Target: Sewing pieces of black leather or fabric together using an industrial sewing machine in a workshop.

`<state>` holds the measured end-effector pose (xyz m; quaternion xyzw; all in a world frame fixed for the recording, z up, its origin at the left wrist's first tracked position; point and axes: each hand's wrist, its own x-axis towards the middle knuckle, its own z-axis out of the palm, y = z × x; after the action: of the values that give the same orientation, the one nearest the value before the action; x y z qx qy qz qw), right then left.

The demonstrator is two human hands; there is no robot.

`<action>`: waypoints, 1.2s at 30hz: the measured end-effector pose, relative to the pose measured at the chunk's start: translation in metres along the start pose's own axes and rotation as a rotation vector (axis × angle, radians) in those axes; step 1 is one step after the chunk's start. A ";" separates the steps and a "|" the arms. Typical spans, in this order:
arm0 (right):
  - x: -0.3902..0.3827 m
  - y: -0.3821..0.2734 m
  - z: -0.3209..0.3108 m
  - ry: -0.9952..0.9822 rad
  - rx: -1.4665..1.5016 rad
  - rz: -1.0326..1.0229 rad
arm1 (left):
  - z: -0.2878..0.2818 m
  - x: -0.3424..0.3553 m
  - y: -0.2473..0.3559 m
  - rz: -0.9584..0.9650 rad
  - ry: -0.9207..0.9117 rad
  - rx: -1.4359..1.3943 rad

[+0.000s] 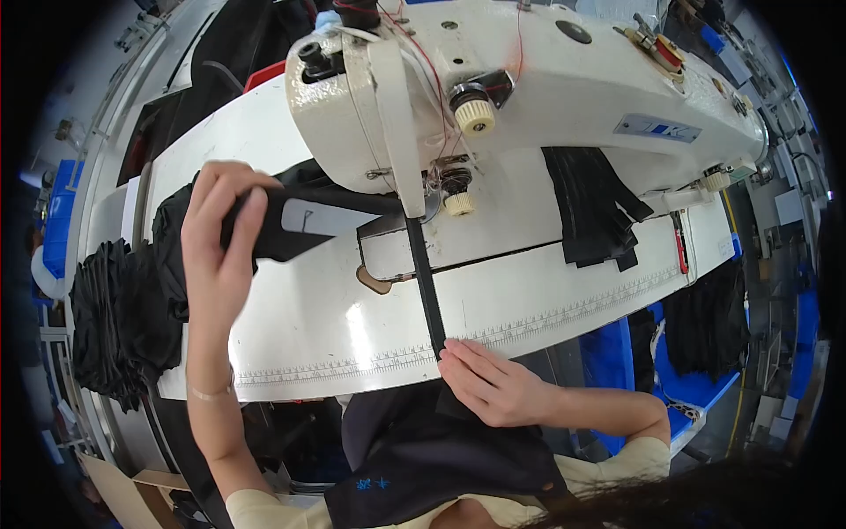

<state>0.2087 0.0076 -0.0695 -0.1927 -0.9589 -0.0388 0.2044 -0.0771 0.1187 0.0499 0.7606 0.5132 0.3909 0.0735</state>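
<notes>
My left hand grips the left end of a black fabric piece with a grey panel, held flat on the white sewing table and reaching toward the needle area. A narrow black strap runs from under the presser foot of the white sewing machine down to the table's front edge. My right hand pinches the strap's near end at that edge. Dark fabric lies in my lap.
A pile of black fabric sits at the table's left end. Several black cut pieces lie under the machine arm on the right. Blue bins with dark cloth stand to the right. Cardboard lies lower left.
</notes>
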 end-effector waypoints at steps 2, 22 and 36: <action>-0.004 0.001 -0.003 -0.011 0.015 0.018 | -0.001 -0.027 0.032 0.168 -0.208 0.063; 0.001 0.002 -0.005 0.033 0.093 0.003 | 0.064 -0.135 0.055 0.227 -0.341 0.024; 0.003 0.000 -0.006 -0.001 0.074 -0.017 | 0.076 -0.134 0.058 0.477 -0.357 0.229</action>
<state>0.2082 0.0078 -0.0625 -0.1768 -0.9615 -0.0048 0.2104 -0.0065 0.0013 -0.0420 0.9193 0.3401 0.1973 -0.0174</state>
